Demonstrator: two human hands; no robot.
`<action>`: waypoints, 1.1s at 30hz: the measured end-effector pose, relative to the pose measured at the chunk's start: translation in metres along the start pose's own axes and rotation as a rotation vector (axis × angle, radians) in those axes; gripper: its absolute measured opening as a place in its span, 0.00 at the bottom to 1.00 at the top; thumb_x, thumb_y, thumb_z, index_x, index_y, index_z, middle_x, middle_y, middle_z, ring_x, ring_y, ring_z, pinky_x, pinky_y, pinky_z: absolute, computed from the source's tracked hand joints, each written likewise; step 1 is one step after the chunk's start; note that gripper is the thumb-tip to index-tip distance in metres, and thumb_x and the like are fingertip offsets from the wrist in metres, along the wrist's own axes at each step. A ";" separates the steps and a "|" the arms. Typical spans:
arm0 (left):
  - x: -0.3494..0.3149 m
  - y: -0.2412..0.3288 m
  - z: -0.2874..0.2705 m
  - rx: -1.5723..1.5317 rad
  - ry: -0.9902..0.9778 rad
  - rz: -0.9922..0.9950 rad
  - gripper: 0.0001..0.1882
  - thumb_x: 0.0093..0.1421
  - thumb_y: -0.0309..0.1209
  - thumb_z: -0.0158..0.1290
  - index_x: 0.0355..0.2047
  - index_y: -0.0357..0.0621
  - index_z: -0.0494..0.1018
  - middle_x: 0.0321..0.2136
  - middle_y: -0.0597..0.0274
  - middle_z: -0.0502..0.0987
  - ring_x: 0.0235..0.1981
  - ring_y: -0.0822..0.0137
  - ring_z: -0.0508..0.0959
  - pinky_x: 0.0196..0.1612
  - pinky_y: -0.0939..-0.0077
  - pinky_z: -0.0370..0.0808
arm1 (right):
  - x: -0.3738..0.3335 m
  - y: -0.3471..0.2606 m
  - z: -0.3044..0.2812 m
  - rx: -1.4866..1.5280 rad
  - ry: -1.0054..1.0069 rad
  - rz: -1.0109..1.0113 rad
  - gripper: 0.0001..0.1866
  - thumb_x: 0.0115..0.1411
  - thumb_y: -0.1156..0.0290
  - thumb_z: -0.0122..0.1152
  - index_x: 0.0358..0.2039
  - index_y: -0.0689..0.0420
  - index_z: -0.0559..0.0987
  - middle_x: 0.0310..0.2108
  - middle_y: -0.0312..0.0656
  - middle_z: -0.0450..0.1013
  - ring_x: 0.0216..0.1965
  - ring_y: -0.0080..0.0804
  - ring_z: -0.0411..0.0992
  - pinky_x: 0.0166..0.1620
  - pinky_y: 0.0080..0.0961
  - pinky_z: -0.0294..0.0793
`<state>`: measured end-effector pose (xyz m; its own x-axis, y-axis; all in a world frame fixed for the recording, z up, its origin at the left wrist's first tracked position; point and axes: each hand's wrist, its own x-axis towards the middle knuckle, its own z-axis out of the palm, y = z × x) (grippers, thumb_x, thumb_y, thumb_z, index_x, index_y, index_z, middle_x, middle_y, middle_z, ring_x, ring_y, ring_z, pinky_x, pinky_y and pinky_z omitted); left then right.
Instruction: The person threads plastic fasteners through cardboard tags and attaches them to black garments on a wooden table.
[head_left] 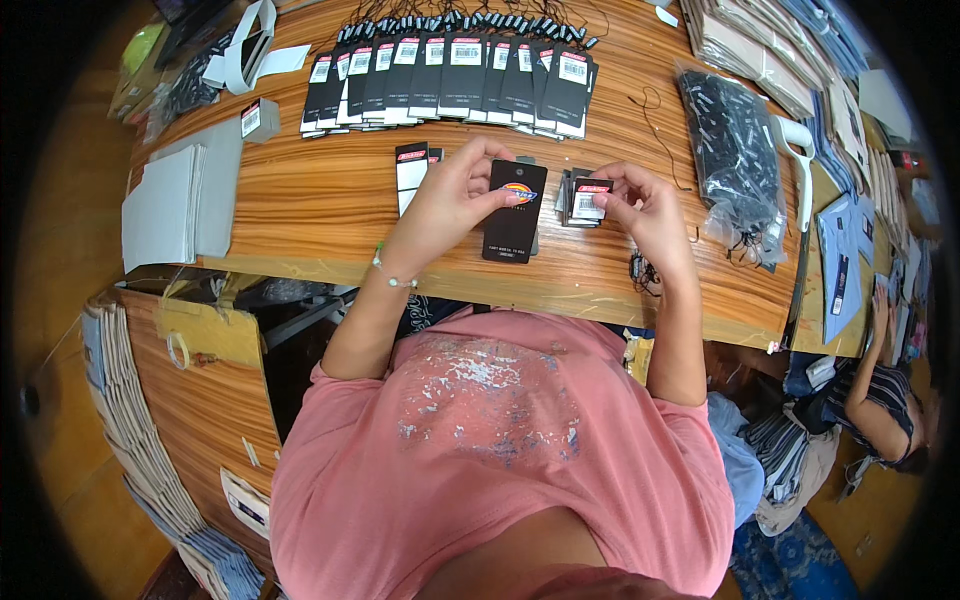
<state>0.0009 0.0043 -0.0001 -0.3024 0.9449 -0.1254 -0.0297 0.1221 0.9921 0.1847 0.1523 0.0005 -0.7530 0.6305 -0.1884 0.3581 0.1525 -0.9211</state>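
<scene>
My left hand (pixel 462 192) pinches a black hang tag (pixel 510 235) with a coloured emblem, its thumb across the tag's face. Upright in my view, that tag partly covers a greyish piece behind it. At its right, my right hand (pixel 648 208) closes thumb and fingers on the edge of a small barcode tag (pixel 588 208). Other small tags lie against that one, partly overlapped. Beyond my left wrist, black-and-white tags (pixel 410 165) lie on the wooden table (pixel 350 215). Farther back, a fanned row of black hang tags (pixel 425 85) with barcode labels and dark strings spreads across the table.
A plastic bag of black string fasteners (pixel 735 150) lies at the right, beside a white handheld tool (pixel 795 160). White card stacks (pixel 165 205) and a small box (pixel 260 120) stand left. Folded garments (pixel 750 50) pile up at the far right. Another person (pixel 880 400) sits at right.
</scene>
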 end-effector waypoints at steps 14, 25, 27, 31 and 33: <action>-0.014 0.008 0.017 -0.171 0.131 0.009 0.11 0.51 0.17 0.51 0.37 0.35 0.67 0.30 0.59 0.75 0.32 0.75 0.74 0.35 0.87 0.71 | -0.025 -0.020 0.044 0.124 0.210 -0.405 0.20 0.46 0.81 0.60 0.42 0.59 0.71 0.23 0.37 0.66 0.23 0.20 0.65 0.27 0.16 0.67; -0.013 0.006 0.022 -0.168 0.145 0.099 0.13 0.50 0.15 0.51 0.38 0.32 0.67 0.32 0.54 0.75 0.35 0.72 0.75 0.38 0.84 0.72 | -0.066 0.027 -0.065 -0.535 0.524 -0.159 0.04 0.50 0.77 0.55 0.27 0.62 0.75 0.24 0.38 0.71 0.25 0.26 0.67 0.29 0.21 0.66; -0.012 0.006 0.024 -0.178 0.136 0.085 0.13 0.50 0.15 0.51 0.38 0.32 0.67 0.32 0.54 0.75 0.34 0.73 0.75 0.38 0.85 0.72 | -0.082 0.035 -0.080 -0.674 0.461 0.083 0.04 0.50 0.75 0.55 0.26 0.62 0.74 0.24 0.44 0.71 0.25 0.36 0.70 0.30 0.27 0.67; -0.011 0.007 0.030 -0.201 0.090 0.078 0.13 0.50 0.15 0.51 0.37 0.32 0.67 0.32 0.54 0.75 0.34 0.72 0.75 0.38 0.85 0.72 | -0.095 0.049 -0.081 -0.488 0.401 0.238 0.07 0.45 0.75 0.60 0.25 0.63 0.74 0.24 0.44 0.71 0.26 0.34 0.70 0.29 0.27 0.67; -0.009 0.008 0.033 -0.202 0.062 0.062 0.12 0.50 0.15 0.51 0.37 0.33 0.67 0.32 0.54 0.75 0.34 0.72 0.75 0.38 0.85 0.72 | -0.096 0.054 -0.073 -0.491 0.427 0.144 0.07 0.45 0.76 0.60 0.24 0.63 0.73 0.24 0.44 0.70 0.25 0.33 0.69 0.30 0.25 0.67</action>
<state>0.0354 0.0065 0.0085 -0.3676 0.9274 -0.0691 -0.1979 -0.0054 0.9802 0.3164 0.1555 -0.0066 -0.4301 0.9012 -0.0531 0.7247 0.3096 -0.6156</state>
